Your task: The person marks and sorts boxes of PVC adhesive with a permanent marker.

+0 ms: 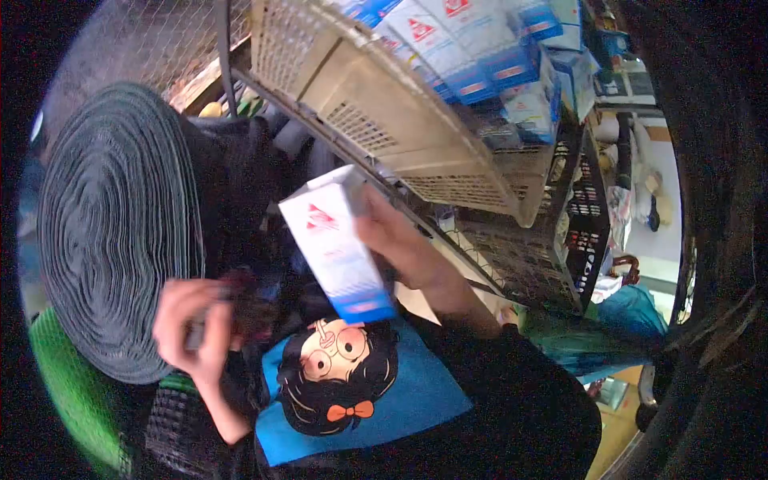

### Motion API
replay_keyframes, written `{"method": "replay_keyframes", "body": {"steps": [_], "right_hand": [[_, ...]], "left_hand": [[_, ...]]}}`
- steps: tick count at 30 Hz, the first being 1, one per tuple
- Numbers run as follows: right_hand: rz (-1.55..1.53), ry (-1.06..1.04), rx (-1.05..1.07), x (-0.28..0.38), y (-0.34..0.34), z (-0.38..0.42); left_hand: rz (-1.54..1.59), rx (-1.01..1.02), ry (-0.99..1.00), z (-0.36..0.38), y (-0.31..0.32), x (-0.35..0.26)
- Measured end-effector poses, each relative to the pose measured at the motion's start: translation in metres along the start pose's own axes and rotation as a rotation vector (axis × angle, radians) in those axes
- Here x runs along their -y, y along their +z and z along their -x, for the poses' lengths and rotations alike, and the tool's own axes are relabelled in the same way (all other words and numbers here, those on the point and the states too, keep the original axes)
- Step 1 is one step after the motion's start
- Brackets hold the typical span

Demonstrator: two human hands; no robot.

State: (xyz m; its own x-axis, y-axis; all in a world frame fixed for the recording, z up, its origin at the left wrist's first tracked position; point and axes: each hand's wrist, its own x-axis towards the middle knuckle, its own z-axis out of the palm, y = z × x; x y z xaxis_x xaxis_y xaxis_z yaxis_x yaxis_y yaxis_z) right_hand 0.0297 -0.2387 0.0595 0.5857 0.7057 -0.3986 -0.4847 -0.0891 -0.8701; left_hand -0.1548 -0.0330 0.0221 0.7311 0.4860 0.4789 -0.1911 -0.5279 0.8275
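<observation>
My right hand (398, 240) grips a white and blue cardboard box (332, 240) by its side, fingers wrapped round its right edge. The box is tilted, with a red triangular logo near its top and a blue band at the bottom. To the left, my left hand (192, 324) is raised with its fingers curled together. Something dark and blurred shows at its fingertips, but I cannot make out what it is. Behind this hand stands a large roll of dark grey-green mesh (112, 232). Below the box is my dark shirt with a blue cartoon print (424, 384).
A beige plastic crate (432, 152) holds several similar boxes (472, 48) at the upper right. A black crate (520, 248) sits below it. Green netting (76, 392) lies at lower left, and a teal plastic bag (616, 328) is at right.
</observation>
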Motion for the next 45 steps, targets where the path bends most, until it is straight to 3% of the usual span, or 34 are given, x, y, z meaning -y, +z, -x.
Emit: {"method": "replay_keyframes", "body": {"steps": [2, 4, 6, 7, 9, 11, 13, 14, 16, 19, 20, 23, 26, 29, 31, 32, 35, 36, 42, 45], "right_hand": [[-0.065, 0.007, -0.09, 0.017, -0.025, 0.018], [-0.193, 0.012, -0.231, 0.004, -0.123, 0.049], [-0.255, -0.392, -0.484, 0.018, -0.161, 0.069], [-0.142, -0.616, -0.593, 0.039, -0.167, 0.077], [0.151, -1.029, -0.9, 0.078, -0.18, 0.093], [0.561, -1.125, -1.051, 0.114, -0.171, 0.095], [0.926, -1.112, -1.076, 0.131, -0.144, 0.076], [0.933, -0.955, -1.014, 0.138, -0.134, 0.072], [1.48, -0.744, -1.025, 0.153, -0.138, 0.06], [1.931, -0.678, -0.73, 0.16, -0.149, 0.037], [1.918, -0.626, -0.709, 0.16, -0.146, 0.03], [1.885, -0.455, -0.456, 0.16, -0.169, 0.017], [1.989, -0.332, -0.32, 0.149, -0.178, -0.003], [2.016, 0.027, -0.355, 0.143, -0.172, -0.022], [2.083, 0.022, -0.347, 0.124, -0.186, -0.032], [2.116, 0.021, -0.346, 0.117, -0.191, -0.035], [2.164, -0.247, -0.169, 0.116, -0.197, -0.03], [2.173, -0.206, -0.179, 0.116, -0.196, -0.03], [2.174, 0.0, -0.305, 0.122, -0.175, -0.023], [2.163, 0.039, -0.332, 0.106, -0.183, -0.028]], "left_hand": [[-0.134, -0.194, -0.106, 0.007, -0.012, 0.022], [-0.29, -0.327, -0.251, 0.017, -0.02, 0.038], [-0.199, -0.469, -0.476, 0.031, -0.023, 0.055], [-0.154, -0.539, -0.601, 0.036, -0.024, 0.062], [-0.308, -0.462, -0.481, 0.035, -0.029, 0.063], [-0.259, -0.463, -0.616, 0.037, -0.035, 0.062], [-0.308, -0.439, -0.548, 0.034, -0.033, 0.058], [-0.333, -0.425, -0.515, 0.032, -0.034, 0.058], [-0.457, -0.299, -0.254, 0.033, -0.043, 0.062], [-0.313, -0.395, -0.539, 0.033, -0.047, 0.056], [-0.298, -0.402, -0.582, 0.033, -0.047, 0.055], [-0.32, -0.368, -0.455, 0.029, -0.042, 0.051], [-0.264, -0.434, -0.541, 0.028, -0.038, 0.044], [-0.26, -0.434, -0.587, 0.033, -0.042, 0.049], [-0.272, -0.418, -0.628, 0.034, -0.049, 0.055], [-0.33, -0.375, -0.456, 0.031, -0.043, 0.051], [-0.244, -0.427, -0.617, 0.033, -0.044, 0.05], [-0.273, -0.438, -0.506, 0.031, -0.04, 0.051], [-0.304, -0.432, -0.621, 0.037, -0.046, 0.056], [-0.338, -0.397, -0.479, 0.028, -0.039, 0.047]]}}
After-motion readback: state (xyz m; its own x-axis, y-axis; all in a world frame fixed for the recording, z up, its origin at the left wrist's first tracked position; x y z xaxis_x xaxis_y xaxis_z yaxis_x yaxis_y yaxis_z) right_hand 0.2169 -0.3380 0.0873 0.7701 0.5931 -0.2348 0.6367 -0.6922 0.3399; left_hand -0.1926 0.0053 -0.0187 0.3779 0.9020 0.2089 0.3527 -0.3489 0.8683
